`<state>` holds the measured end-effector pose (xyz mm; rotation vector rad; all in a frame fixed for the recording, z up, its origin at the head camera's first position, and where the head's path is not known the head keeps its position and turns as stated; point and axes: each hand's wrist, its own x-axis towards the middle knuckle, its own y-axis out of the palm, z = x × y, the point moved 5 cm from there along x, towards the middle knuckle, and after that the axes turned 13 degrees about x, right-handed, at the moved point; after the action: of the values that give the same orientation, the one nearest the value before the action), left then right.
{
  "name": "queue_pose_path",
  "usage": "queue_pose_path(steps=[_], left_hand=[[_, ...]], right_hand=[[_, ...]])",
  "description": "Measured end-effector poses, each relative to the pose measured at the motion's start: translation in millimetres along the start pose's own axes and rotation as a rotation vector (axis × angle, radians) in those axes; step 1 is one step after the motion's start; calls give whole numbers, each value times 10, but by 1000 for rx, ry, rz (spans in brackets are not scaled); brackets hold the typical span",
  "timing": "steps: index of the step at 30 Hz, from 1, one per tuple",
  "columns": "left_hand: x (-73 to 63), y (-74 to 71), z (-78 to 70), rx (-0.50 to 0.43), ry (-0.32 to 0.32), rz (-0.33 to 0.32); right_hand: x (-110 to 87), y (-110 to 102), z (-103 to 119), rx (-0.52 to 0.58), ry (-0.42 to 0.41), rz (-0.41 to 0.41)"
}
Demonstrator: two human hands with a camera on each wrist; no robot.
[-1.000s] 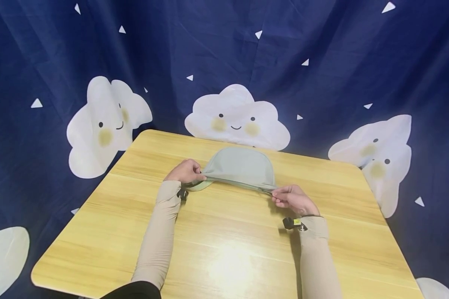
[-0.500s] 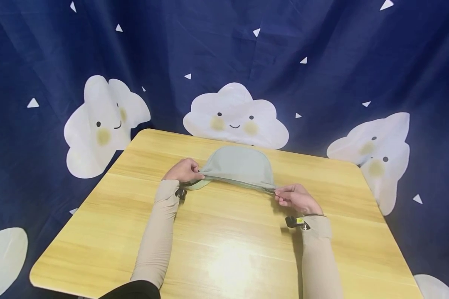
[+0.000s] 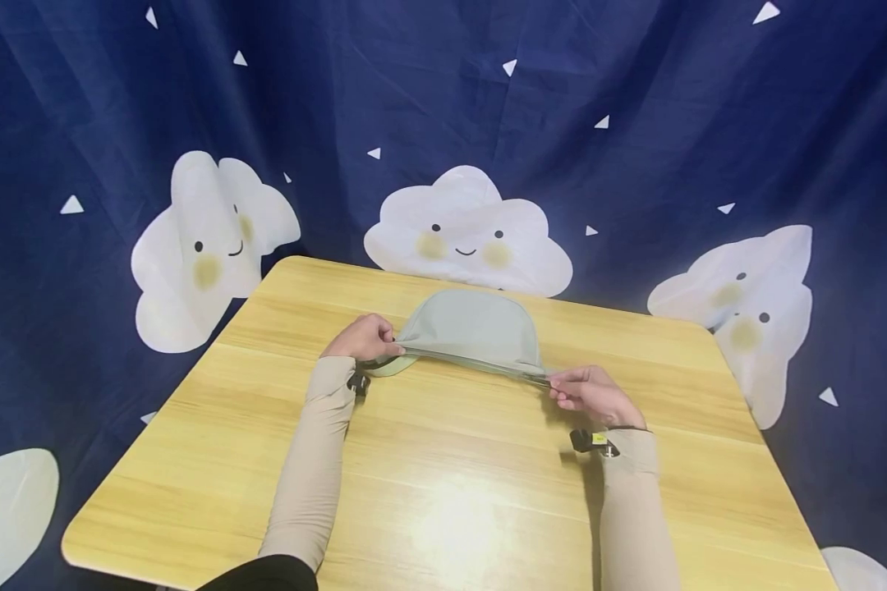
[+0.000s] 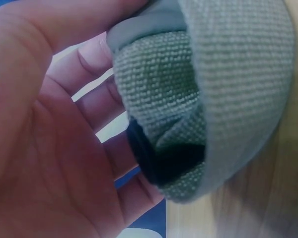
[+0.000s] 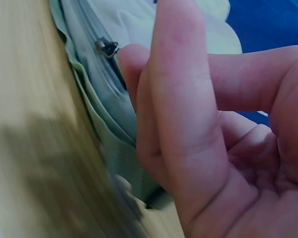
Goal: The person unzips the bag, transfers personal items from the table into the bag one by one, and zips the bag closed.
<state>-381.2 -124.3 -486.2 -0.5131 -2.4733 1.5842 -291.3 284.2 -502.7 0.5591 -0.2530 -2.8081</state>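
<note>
A pale grey-green waist bag lies toward the far side of the table, its long zipper edge facing me. At the bag's left end my left hand pinches the fabric corner between thumb and forefinger. Woven strap webbing loops beside that palm in the left wrist view, with a black plastic piece inside the loop. My right hand pinches the dark zipper pull at the bag's right end. In the right wrist view the metal zipper slider sits just beyond the fingertips, which partly hide the pull.
The wooden table has rounded corners, and its far edge is close behind the bag. A dark blue curtain with white clouds hangs around it. Each wrist carries a small black camera.
My right hand has shifted slightly to the right, and the dark zipper pull has moved with it along the bag's edge. The left hand stays at the left end.
</note>
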Motion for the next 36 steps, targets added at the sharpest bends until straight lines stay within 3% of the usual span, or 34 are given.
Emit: queue_pose_path(steps=[17,27,36], left_hand=[[-21,-43,-41,11,3,-20],[-29,-44,-69,13,-7,-9],[-28,-59,-67,21,2,-20]], right_hand=[[-121,-123,80,-10,-2,9],[-158,-222,70,-12,-10,-26],[-204,-281,83,49,-17,-17]])
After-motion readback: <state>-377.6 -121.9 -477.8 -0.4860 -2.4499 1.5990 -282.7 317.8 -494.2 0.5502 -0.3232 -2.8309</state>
